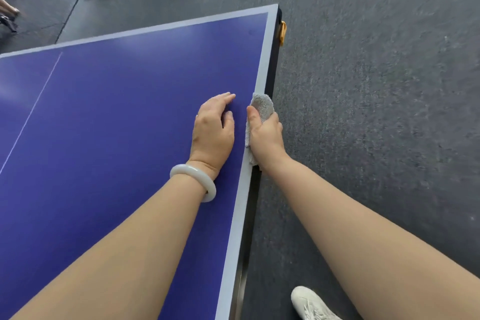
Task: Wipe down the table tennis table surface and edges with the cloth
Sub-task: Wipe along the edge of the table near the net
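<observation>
Left hand (214, 132) lies flat on the blue tabletop (117, 112), palm down, fingers (224, 99) nearly straight and close together, thumb tucked alongside; it holds nothing. Right hand (266, 135) grips the grey cloth (262, 105) at the tabletop's side edge: thumb on top pins the cloth to the white border (262, 65), the other fingers curl over the edge and are hidden under it. The cloth bunches just ahead of the right thumb tip, wraps over the edge, and a strip of it runs back along the border under the palm to the wrist. The left fingertips sit just beside the right thumb, apart from it, with a narrow strip of blue between them; they do not touch the cloth. A white bangle (194, 182) rings the left wrist, behind the left fingers. The white border runs on ahead of the right fingers to the far corner, where a yellow fitting (282, 31) sits on the side, well apart from them. A thin white centre line (33, 109) crosses the blue far to the left of the left fingers. Dark grey floor (376, 86) lies right of the right fingers. A white shoe (310, 302) stands on it well behind them, beside the right forearm.
</observation>
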Motion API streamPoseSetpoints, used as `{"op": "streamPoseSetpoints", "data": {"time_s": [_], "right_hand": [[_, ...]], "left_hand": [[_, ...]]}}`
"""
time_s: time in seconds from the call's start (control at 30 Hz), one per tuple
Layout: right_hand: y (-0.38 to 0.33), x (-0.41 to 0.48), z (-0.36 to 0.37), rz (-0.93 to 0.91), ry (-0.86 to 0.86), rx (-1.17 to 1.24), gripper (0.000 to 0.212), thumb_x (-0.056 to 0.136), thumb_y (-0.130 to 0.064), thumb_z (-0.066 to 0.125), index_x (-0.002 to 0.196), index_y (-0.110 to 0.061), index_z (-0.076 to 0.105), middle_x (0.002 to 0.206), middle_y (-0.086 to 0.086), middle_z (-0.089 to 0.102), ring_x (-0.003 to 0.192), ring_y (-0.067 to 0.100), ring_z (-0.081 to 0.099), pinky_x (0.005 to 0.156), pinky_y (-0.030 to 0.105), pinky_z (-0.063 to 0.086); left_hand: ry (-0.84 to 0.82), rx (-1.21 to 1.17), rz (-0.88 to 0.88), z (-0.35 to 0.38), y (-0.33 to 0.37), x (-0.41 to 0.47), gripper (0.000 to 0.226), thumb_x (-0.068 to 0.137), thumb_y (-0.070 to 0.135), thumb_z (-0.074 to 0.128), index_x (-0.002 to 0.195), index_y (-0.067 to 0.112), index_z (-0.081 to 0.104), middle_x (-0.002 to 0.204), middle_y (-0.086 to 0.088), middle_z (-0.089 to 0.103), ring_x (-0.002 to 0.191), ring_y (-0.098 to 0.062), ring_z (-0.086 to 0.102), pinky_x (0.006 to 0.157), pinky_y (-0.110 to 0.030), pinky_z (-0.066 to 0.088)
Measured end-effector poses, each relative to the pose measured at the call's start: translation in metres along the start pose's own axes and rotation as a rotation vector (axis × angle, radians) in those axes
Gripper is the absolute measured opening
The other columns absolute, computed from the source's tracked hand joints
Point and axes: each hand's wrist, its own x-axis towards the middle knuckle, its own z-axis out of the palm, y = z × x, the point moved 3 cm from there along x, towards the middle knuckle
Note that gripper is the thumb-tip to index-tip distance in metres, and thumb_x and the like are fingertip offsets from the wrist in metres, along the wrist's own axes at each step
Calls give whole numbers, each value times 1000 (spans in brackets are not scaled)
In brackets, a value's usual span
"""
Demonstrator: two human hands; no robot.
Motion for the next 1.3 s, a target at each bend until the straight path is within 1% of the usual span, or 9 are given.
{"op": "streamPoseSetpoints", "data": {"time_s": [0.13, 0.27, 0.5, 0.6, 0.7, 0.8, 0.9, 1.17, 1.3], "right_hand": [[-1, -4, 3, 13, 32, 26, 72, 98, -56, 46, 147, -4, 31, 145, 18, 38, 129, 35, 46, 109, 45, 37], [-3, -10, 4, 1, 53, 78, 69, 99, -54, 45, 148, -8, 32, 145, 14, 38, 130, 31, 46, 109, 45, 38], [83, -166, 27, -121, 61, 139, 75, 98, -47, 46, 158, -22, 9, 163, -4, 18, 149, 8, 18, 123, 37, 19], [123, -233, 35, -135, 16, 113, 80, 91, -52, 43, 157, -26, 5, 164, -11, 10, 148, -5, 7, 124, 29, 11], [118, -212, 36, -125, -12, 80, 77, 99, -37, 49, 157, -16, 1, 165, -4, 5, 148, -1, 3, 122, 21, 5], [84, -151, 27, -40, -9, 94, 80, 101, -40, 49, 158, -10, 1, 166, 3, 8, 152, 12, 9, 124, 34, 11], [74, -136, 27, -40, 40, 100, 79, 101, -45, 45, 158, -12, 1, 166, 1, 7, 152, 13, 8, 124, 36, 12], [165, -295, 48, -119, -14, 102, 70, 97, -57, 37, 149, -37, -4, 163, -16, 2, 144, -14, -4, 117, 10, 1], [149, -254, 44, -69, -48, 58, 84, 98, -48, 46, 157, -17, -5, 166, 0, 1, 151, 6, 0, 121, 21, 2]], "left_hand": [[-169, 239, 185, -28, -13, -107, 44, 95, 4, 57, 139, 8, 54, 148, -4, 48, 140, -20, 39, 117, -43, 29], [-226, 327, 112, -55, -48, -203, 53, 101, 27, 36, 153, 16, 33, 161, 3, 24, 150, -13, 17, 120, -39, 17], [-236, 439, 35, -40, -52, -227, 58, 99, 27, 18, 156, 14, 15, 165, 1, 8, 152, -16, 2, 122, -46, 11], [-238, 427, 37, -39, -55, -229, 59, 99, 27, 18, 157, 14, 14, 165, 1, 7, 152, -15, 0, 123, -47, 11], [-235, 435, 38, -39, -55, -229, 59, 99, 28, 17, 157, 14, 14, 165, 1, 7, 152, -14, 0, 123, -47, 10], [-234, 441, 34, -38, -56, -229, 60, 99, 28, 15, 157, 14, 14, 165, 2, 7, 152, -15, 0, 124, -46, 9], [-229, 434, 28, -39, -54, -230, 60, 98, 29, 14, 157, 15, 13, 165, 2, 6, 152, -14, -1, 124, -45, 8], [-182, 373, 42, -40, -52, -231, 57, 99, 25, 20, 155, 12, 22, 163, 0, 16, 152, -17, 7, 124, -45, 9], [-89, 263, 66, -45, -50, -235, 45, 103, 10, 38, 148, 5, 40, 156, -7, 34, 148, -22, 24, 122, -46, 21]]}}
